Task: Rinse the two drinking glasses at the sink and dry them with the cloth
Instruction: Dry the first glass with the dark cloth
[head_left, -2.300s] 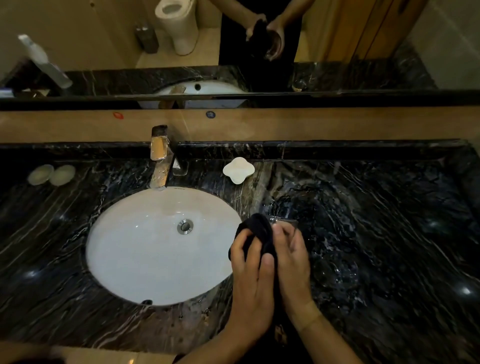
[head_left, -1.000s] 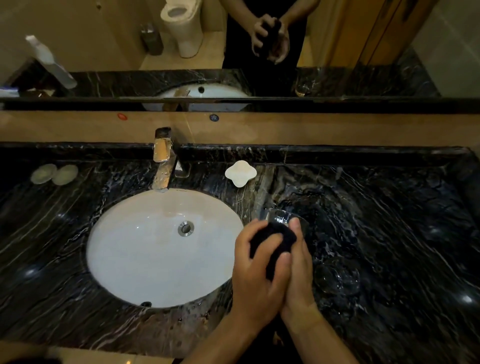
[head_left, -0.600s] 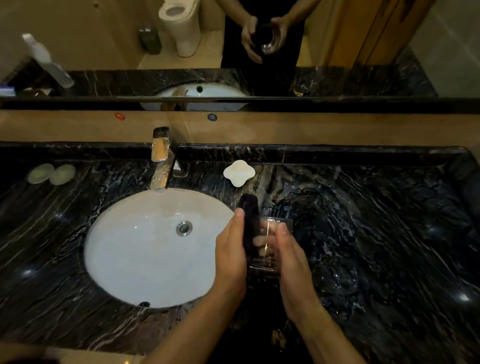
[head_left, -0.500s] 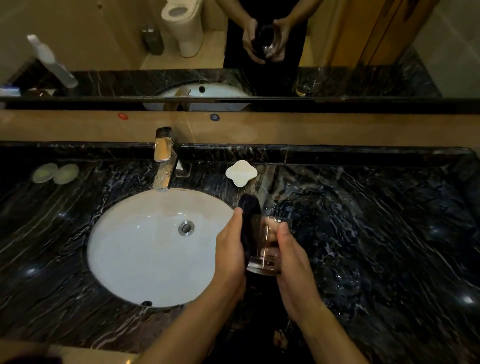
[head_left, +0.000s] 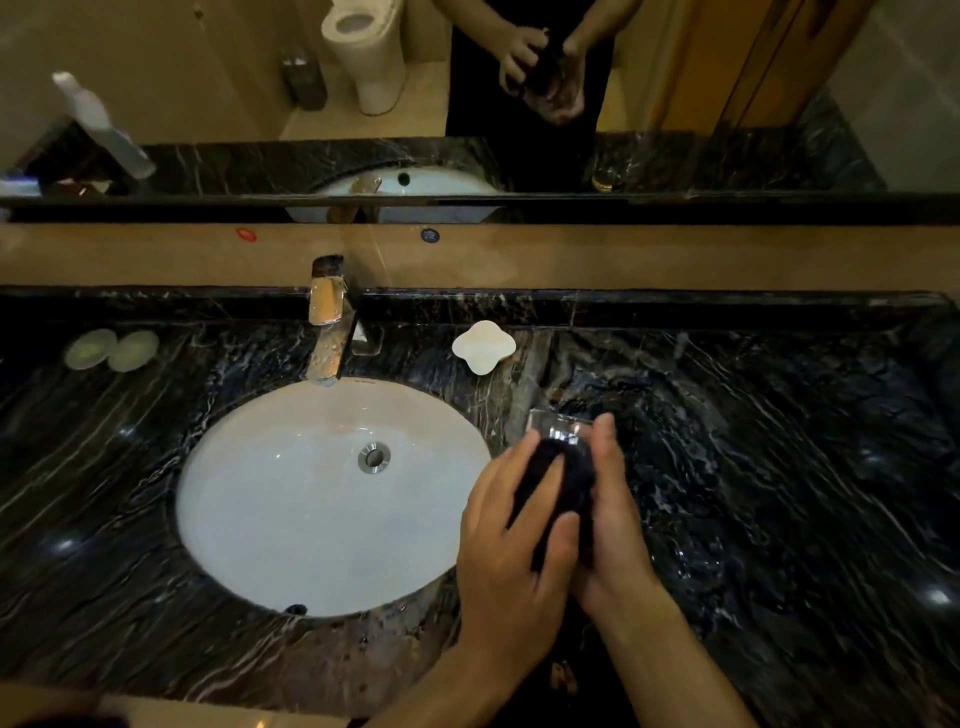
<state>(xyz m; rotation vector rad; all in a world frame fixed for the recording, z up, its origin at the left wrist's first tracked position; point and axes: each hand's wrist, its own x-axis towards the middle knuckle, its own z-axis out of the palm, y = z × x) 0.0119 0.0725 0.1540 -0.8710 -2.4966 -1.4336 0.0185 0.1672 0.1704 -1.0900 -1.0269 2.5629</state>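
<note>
Just right of the white sink basin (head_left: 311, 519), my hands are pressed together above the dark marble counter. My right hand (head_left: 618, 525) grips a clear drinking glass (head_left: 558, 427); only its rim shows beyond my fingers. My left hand (head_left: 511, 545) presses a black cloth (head_left: 563, 480) against the glass, covering most of it. A second glass (head_left: 602, 179) shows only as a reflection in the mirror; I cannot make it out on the counter itself.
A chrome tap (head_left: 327, 322) stands behind the basin with no water running. Next to it sits a white soap dish (head_left: 483, 345), and two pale round pads (head_left: 111, 351) lie at the far left. The black marble counter (head_left: 779, 493) stretches to the right.
Half a second ago the glass stood plainly visible between my hands with the cloth at its left side. Now my left hand has swept the cloth over it and my hands have closed together.
</note>
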